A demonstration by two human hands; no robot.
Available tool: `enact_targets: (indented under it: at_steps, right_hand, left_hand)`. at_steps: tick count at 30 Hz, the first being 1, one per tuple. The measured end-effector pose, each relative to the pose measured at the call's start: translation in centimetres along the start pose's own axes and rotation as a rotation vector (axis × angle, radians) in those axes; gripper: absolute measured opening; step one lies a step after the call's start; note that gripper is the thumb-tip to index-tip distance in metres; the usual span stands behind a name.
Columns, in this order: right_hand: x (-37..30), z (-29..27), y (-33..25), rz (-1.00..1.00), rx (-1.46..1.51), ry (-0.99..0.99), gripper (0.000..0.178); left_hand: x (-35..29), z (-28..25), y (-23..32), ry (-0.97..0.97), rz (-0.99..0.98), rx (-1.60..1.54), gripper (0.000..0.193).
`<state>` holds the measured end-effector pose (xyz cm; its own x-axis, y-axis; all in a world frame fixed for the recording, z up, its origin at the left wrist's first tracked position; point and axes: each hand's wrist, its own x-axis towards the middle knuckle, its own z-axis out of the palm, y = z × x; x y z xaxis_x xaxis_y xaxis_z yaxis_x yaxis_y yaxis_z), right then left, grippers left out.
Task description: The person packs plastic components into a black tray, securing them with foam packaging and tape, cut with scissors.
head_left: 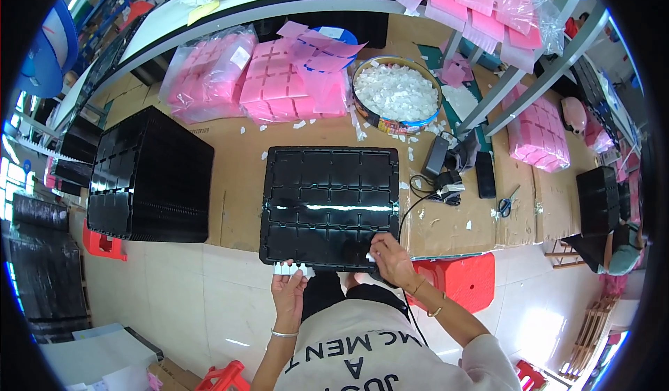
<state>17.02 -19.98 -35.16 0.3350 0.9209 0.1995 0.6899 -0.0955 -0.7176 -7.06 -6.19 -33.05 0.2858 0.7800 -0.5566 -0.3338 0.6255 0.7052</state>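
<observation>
While the left hand (288,293) pinches a flat white strip (287,270) by the near edge of a glossy black rectangular plastic tray (331,196) on brown cardboard (235,203), I see the right hand (392,260) clamped on a small white piece (370,257) at the tray's near-right corner.

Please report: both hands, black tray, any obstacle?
Left hand holds white strip. Right hand pinches small white piece. Black tray on cardboard. Black cable near its right edge.
</observation>
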Motion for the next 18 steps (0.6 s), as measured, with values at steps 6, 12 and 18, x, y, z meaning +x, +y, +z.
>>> enact_targets:
  at_steps: [6,12,18]
  right_hand:
    - [4.3,-2.2,-1.6,0.249,0.26,0.028,0.007]
    - [7.4,-1.9,-7.1,0.202,0.479,-0.159,0.019]
    - [8.6,-0.1,-6.3,0.143,0.427,-0.151,0.019]
  left_hand:
    - [0.9,1.9,0.8,-0.087,0.068,0.146,0.045]
    - [1.5,5.9,1.3,-0.245,-0.005,0.189,0.061]
    - [2.0,6.8,2.4,-0.307,-0.044,0.252,0.062]
